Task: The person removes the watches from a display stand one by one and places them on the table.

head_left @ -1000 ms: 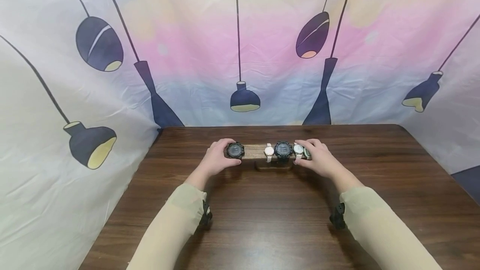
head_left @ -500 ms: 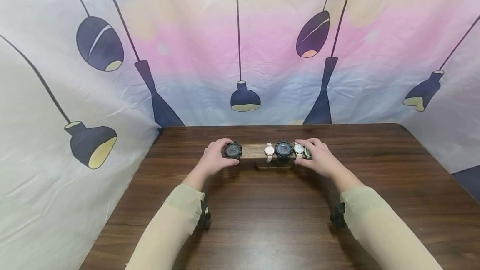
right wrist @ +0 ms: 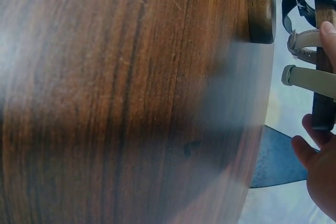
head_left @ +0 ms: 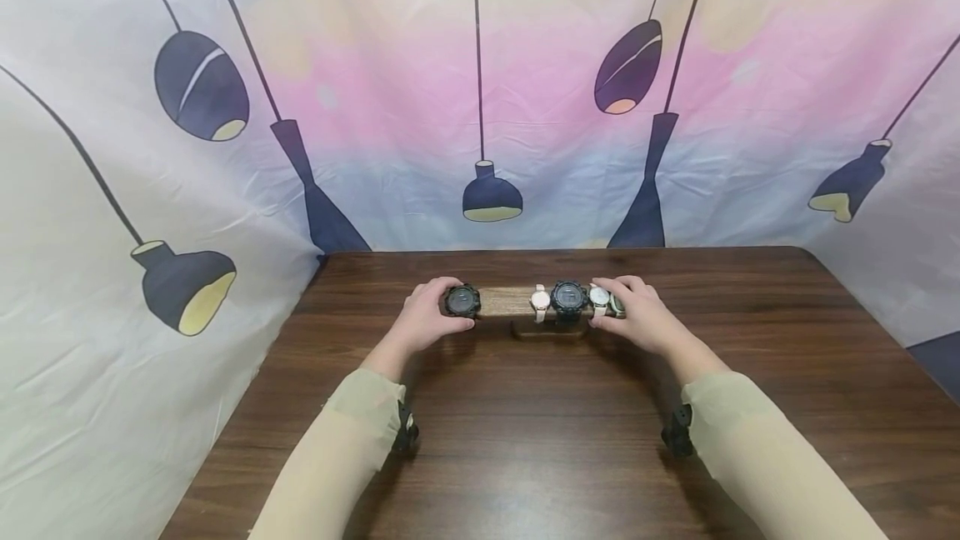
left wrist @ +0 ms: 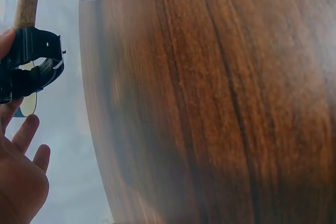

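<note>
A wooden bar-shaped watch stand (head_left: 506, 302) stands near the back of the table. My left hand (head_left: 420, 319) pinches a black digital watch (head_left: 462, 300) at the bar's left end, thumb in front and fingers behind. In the left wrist view its closed strap (left wrist: 50, 72) hangs as a loop beside the bar. My right hand (head_left: 639, 315) grips the bar's right end, around a white-strapped watch (head_left: 599, 297) and a green-banded watch (head_left: 617, 305), partly hidden by the fingers. Between the hands, a white watch (head_left: 540, 300) and a larger black watch (head_left: 569, 296) sit on the bar.
The stand's wooden base (head_left: 549, 331) rests on the dark brown table (head_left: 525, 440). Behind the table hangs a cloth backdrop (head_left: 405, 90) printed with pendant lamps. Black devices (head_left: 678, 432) are strapped at both wrists.
My left hand has moved slightly left with the black digital watch, widening the bare stretch of bar beside it. The right hand has kept its grip on the stand.
</note>
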Motion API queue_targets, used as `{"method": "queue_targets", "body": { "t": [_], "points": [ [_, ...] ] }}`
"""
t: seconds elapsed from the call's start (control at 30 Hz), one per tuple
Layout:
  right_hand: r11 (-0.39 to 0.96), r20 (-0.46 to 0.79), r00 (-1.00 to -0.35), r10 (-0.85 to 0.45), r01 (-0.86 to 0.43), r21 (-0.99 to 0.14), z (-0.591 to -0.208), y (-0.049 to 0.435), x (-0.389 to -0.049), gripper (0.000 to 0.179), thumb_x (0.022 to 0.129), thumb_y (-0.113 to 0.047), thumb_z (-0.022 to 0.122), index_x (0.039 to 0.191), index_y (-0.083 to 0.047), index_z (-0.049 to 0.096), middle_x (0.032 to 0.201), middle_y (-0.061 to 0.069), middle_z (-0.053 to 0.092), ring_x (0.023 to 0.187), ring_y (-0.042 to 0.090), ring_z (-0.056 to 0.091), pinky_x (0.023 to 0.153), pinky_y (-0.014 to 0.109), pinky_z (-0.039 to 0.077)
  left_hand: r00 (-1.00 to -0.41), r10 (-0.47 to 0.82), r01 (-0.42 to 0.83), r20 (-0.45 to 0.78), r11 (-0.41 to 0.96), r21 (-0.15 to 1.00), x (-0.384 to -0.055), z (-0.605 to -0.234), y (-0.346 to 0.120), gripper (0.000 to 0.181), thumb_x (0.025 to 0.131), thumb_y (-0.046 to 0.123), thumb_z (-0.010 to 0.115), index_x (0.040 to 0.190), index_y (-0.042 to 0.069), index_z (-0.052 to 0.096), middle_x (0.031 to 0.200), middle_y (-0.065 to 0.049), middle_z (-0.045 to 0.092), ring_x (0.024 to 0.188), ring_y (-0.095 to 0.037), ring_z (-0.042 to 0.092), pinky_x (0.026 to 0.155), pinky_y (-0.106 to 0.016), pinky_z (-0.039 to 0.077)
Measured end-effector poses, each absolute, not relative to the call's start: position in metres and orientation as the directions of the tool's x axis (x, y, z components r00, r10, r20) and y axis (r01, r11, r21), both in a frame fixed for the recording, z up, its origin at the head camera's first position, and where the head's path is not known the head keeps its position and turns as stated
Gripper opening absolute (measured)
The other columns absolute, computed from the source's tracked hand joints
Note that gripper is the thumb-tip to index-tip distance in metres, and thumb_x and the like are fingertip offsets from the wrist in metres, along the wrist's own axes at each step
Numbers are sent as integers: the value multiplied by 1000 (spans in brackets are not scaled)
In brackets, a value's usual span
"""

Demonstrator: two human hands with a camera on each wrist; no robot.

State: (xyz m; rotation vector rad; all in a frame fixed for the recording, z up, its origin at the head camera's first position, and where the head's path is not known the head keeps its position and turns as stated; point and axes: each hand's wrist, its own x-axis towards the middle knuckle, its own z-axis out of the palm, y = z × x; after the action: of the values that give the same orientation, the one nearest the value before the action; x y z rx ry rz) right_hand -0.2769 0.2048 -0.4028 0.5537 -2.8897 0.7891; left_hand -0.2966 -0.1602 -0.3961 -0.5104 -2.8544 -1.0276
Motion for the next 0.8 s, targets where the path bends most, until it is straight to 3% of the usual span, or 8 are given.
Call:
{"method": "queue_targets", "body": {
  "t": [0.27, 0.8],
  "points": [
    [797, 186, -928, -322, -372, -477, -403, 205, -277, 68, 86, -40, 67, 143, -15, 40, 135, 22, 35, 122, 45, 31, 94, 64, 31, -958, 245, 284, 151, 722, 631, -295, -400, -167, 61, 75, 33, 78, 128, 19, 52, 126, -5, 54, 118, -29, 42, 94, -52, 36],
    [798, 180, -931, -318, -365, -480, -403, 205, -277, 68, 86, -40, 66, 143, -16, 39, 135, 22, 34, 123, 45, 29, 94, 64, 31, -967, 218, 249, 128, 729, 637, -290, -410, -181, 61, 76, 35, 77, 129, 18, 52, 129, -9, 51, 123, -31, 37, 95, -54, 35]
  ]
}}
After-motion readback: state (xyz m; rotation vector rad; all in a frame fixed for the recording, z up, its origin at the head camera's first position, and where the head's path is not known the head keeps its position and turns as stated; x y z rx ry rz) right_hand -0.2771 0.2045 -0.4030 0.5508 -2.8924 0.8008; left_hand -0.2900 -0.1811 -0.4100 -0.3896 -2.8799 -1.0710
